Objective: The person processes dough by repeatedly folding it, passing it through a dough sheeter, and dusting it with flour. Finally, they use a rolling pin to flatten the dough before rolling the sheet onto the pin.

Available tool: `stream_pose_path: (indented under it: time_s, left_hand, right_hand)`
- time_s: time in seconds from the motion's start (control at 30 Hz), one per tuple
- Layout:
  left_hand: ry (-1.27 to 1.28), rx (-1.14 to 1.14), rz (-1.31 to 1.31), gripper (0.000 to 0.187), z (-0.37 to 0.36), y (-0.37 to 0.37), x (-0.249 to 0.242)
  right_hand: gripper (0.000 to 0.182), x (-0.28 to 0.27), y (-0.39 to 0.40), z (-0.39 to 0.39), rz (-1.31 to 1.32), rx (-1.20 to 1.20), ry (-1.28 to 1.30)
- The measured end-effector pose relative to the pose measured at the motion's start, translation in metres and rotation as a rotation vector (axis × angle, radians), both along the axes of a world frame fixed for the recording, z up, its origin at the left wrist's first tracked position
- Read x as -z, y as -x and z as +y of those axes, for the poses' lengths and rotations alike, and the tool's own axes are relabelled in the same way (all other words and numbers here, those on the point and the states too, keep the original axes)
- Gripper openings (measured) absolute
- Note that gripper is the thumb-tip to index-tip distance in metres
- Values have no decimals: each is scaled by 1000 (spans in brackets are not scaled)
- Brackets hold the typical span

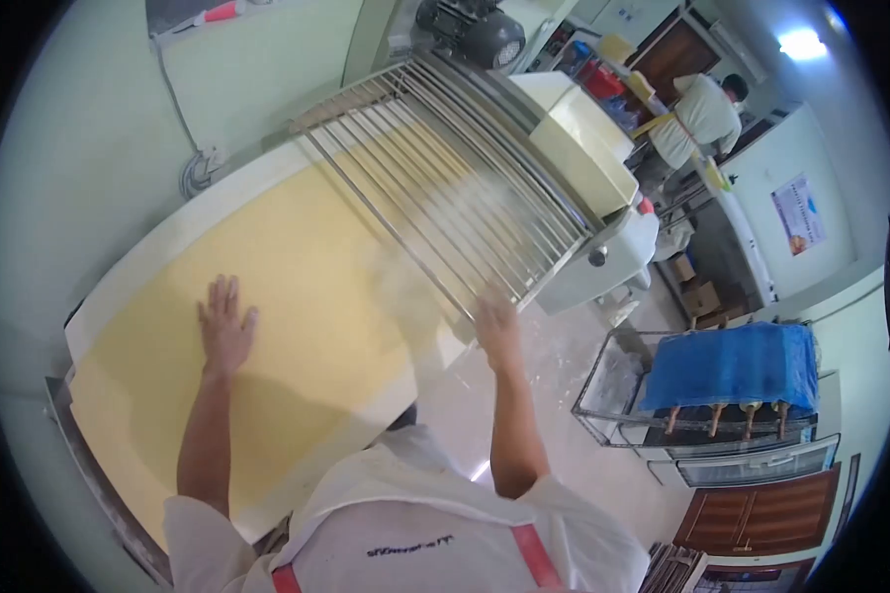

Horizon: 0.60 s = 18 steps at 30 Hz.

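A wide sheet of yellow dough (297, 296) lies flat on the pale belt (257, 178) of a machine and runs under its metal bar guard (366, 203). My left hand (227, 331) rests on the dough with its fingers spread, holding nothing. At the near corner of the guard is my right hand (496, 321), its blurred fingers beside the end of the front bar. Whether they grip the bar is too smeared to tell. A whitish blur, perhaps flour, covers part of the dough and bars.
The machine's housing (583, 138) and a motor (475, 35) stand beyond the guard. On the right is a rack (613, 395) with a blue cover (732, 366). Another person (702, 119) works at a far counter. A wall borders the belt on the left.
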State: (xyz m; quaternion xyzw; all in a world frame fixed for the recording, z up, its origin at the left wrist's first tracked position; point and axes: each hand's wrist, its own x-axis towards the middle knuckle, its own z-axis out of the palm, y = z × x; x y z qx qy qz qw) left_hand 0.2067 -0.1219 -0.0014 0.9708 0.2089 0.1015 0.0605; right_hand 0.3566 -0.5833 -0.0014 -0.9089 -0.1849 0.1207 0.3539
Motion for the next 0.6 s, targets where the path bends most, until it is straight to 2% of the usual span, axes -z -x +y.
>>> stream_pose_path:
  time_s: [0.03, 0.1, 0.17, 0.23, 0.27, 0.3, 0.33, 0.37, 0.4, 0.43, 0.5, 0.57, 0.6]
  left_hand:
    - [-13, -11, -1, 65, 21, 9, 3]
    - [3, -37, 4, 65, 55, 32, 3]
    - [34, -50, 2, 66, 74, 48, 1]
    - [3, 96, -27, 67, 64, 68, 9]
    - [-15, 191, -46, 67, 56, 67, 10]
    - [36, 260, -21, 68, 47, 61, 4]
    - [78, 314, 19, 69, 41, 63, -6]
    - [107, 355, 52, 69, 45, 60, -15]
    - [93, 325, 26, 69, 57, 61, -16]
    - [76, 293, 1, 68, 76, 59, -13]
    - [38, 221, -38, 66, 114, 54, 7]
    - [-28, 131, -45, 64, 163, 58, 28]
    - [-17, 177, -90, 62, 179, 57, 39]
  right_hand:
    - [28, -26, 6, -16, -30, 96, -64]
    - [27, -101, 8, -97, -319, 528, -176]
    - [26, -173, 19, -171, -807, 931, -350]
    - [25, -188, 31, -171, -1251, 1196, -482]
    - [25, -162, 37, -141, -1254, 1221, -413]
    - [25, -114, 43, -95, -1067, 1153, -246]
    - [24, -55, 54, -35, -706, 929, -57]
    - [24, -1, 77, 38, -259, 511, 83]
    - [24, 27, 107, 96, 35, 145, 99]
    - [23, 26, 127, 121, 124, 10, 49]
    - [23, -16, 132, 95, 73, 93, -20]
    - [22, -83, 121, 13, -161, 422, -2]
    - [22, -119, 113, -27, -303, 612, -11]
